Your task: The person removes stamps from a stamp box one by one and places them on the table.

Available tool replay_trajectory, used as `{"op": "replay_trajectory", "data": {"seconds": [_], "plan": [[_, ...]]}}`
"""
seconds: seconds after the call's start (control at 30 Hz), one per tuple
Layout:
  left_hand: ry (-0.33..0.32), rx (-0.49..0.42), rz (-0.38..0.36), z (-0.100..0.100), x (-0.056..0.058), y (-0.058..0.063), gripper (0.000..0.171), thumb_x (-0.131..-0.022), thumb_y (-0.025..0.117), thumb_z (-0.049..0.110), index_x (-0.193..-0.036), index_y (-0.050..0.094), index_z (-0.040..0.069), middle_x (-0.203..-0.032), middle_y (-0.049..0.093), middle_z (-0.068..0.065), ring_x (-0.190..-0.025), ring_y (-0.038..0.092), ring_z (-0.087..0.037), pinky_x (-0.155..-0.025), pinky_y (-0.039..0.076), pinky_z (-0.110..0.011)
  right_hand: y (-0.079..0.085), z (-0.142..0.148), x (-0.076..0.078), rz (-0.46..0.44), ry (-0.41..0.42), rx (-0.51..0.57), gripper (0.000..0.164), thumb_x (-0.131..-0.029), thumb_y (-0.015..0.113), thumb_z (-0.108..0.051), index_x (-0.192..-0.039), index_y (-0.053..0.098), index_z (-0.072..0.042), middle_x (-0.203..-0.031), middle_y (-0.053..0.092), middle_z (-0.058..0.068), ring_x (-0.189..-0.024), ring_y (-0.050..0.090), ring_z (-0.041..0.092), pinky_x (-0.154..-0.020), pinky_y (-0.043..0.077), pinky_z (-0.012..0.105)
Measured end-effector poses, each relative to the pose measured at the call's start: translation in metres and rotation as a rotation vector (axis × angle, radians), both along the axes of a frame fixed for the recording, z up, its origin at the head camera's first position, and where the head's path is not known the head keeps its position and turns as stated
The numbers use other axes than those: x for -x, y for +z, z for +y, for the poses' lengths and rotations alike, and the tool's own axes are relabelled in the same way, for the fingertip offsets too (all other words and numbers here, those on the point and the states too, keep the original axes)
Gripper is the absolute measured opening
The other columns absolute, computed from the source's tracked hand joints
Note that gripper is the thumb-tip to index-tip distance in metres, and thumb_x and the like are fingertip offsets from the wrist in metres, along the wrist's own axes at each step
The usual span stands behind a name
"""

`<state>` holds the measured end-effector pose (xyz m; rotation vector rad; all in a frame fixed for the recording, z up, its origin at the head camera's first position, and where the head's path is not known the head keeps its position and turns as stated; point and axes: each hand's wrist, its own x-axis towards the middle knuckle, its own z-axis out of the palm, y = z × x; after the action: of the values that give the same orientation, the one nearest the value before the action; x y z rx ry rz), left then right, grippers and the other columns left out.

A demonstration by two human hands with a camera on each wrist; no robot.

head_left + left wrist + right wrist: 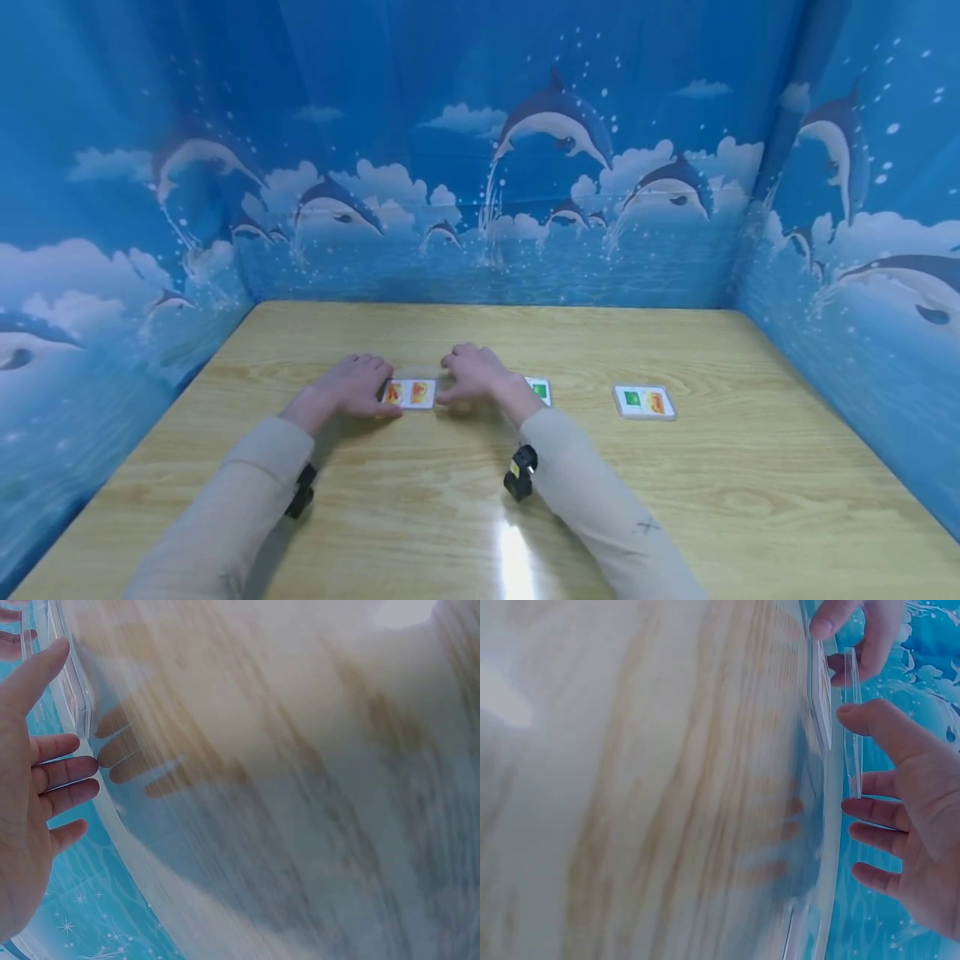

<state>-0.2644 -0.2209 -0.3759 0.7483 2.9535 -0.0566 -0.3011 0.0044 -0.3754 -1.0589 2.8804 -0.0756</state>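
Note:
In the head view, a white card (409,393) with two burger pictures lies left of the table's middle, in a clear plastic case. My left hand (356,386) holds it at its left end, thumb by the near corner and fingers by the far one. The left wrist view has the left thumb (54,660) right at the clear case (75,682). My right hand (480,375) is at the card's right end. In the right wrist view, this hand pinches a thin clear plastic cover (853,754), which stands a little above the card (821,690).
Right of the right hand lies a second card (540,388), with a green picture, partly hidden by the wrist. Farther right is a third card (645,402) with a green picture and a burger. The wooden table (720,483) is bordered by blue dolphin-print curtains (420,100).

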Motion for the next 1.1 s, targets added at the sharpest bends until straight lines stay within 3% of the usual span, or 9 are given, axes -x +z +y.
{"op": "replay_trajectory", "data": {"seconds": [0.4, 1.1], "plan": [[-0.013, 0.012, 0.008, 0.001, 0.000, -0.002, 0.063, -0.081, 0.060, 0.055, -0.114, 0.056, 0.001, -0.107, 0.055, -0.012, -0.100, 0.051, -0.028, -0.093, 0.036, -0.049, 0.006, 0.013, -0.002, -0.051, -0.016, -0.004, 0.069, -0.079, 0.063, -0.053, -0.133, 0.049, -0.012, -0.127, 0.050, 0.006, -0.114, 0.046, 0.022, -0.096, 0.037, 0.041], [-0.024, 0.000, 0.008, -0.002, 0.003, -0.002, 0.064, -0.080, 0.061, 0.054, -0.115, 0.057, 0.000, -0.107, 0.054, -0.013, -0.101, 0.051, -0.030, -0.092, 0.037, -0.050, 0.016, 0.025, -0.015, 0.066, 0.027, -0.015, 0.068, -0.077, 0.065, -0.054, -0.127, 0.055, -0.010, -0.119, 0.053, 0.005, -0.111, 0.045, 0.021, -0.094, 0.035, 0.040]]}}
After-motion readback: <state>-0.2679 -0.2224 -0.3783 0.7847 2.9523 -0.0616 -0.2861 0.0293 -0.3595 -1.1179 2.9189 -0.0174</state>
